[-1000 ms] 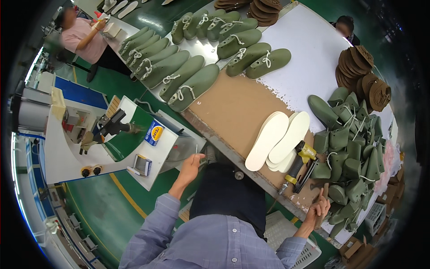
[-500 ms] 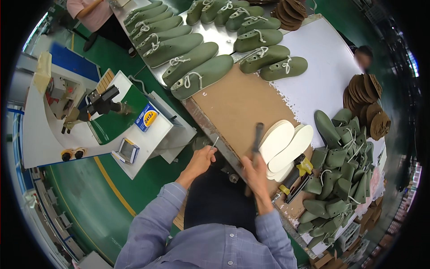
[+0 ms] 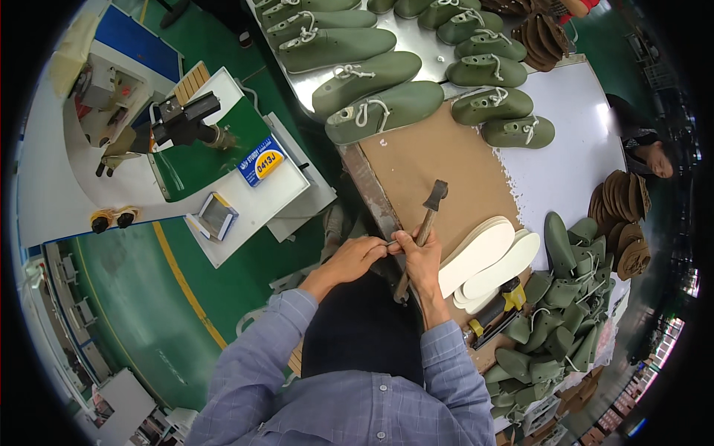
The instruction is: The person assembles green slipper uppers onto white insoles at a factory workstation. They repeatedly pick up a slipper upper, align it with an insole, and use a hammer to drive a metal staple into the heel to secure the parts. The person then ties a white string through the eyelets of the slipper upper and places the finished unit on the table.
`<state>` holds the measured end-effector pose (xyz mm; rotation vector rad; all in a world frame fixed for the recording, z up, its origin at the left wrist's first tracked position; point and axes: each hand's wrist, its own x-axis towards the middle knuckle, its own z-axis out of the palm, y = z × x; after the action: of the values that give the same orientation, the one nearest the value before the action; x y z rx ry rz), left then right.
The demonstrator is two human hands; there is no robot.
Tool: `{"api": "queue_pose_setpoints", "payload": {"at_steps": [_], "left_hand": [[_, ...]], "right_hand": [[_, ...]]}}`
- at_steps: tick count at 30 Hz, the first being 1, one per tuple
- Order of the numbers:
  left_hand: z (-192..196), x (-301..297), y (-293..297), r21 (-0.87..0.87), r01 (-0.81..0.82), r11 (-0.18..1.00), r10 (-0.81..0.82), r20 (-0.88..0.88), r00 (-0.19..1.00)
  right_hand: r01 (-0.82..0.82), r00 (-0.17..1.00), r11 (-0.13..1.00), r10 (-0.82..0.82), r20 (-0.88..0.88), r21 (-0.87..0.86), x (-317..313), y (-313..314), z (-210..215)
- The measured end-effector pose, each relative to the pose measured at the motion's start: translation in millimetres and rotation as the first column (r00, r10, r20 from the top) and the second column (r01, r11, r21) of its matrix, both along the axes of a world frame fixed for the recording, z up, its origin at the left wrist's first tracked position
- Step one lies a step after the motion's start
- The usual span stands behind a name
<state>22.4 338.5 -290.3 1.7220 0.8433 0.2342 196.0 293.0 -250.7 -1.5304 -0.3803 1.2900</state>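
Observation:
My right hand is closed around the wooden handle of a hammer, its dark metal head pointing away from me over the brown board. In my left hand is the end of a thin metal rod. The fingertips of both hands meet at this rod, just off the table's near edge; its full shape is hidden by the fingers. Right of the hammer lie two stacks of white insoles. Beside them rests a yellow and black staple gun.
Green shoe lasts with white cord loops stand in rows at the far end. More lasts are heaped at the right, near stacked brown pieces. A machine table with a blue-and-yellow box stands left. Another person is at far right.
My hands have come together, and the fingers of my right hand now touch the rod. The hammer has stayed in my right hand. The whole view has shifted a little.

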Motion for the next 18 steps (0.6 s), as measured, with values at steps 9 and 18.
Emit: {"api": "queue_pose_setpoints", "payload": {"at_steps": [9, 18], "left_hand": [[-2, 4, -12, 0.003, -0.013, 1.0, 0.013, -0.127, 0.992], [-20, 8, -15, -0.225, -0.178, 0.958, 0.141, -0.171, 0.975]], "right_hand": [[-0.029, 0.988, 0.998, 0.037, 0.151, -0.056, 8, -8, -15], [-0.22, 0.697, 0.958, 0.285, 0.658, -0.181, 10, -50, 75]]}}
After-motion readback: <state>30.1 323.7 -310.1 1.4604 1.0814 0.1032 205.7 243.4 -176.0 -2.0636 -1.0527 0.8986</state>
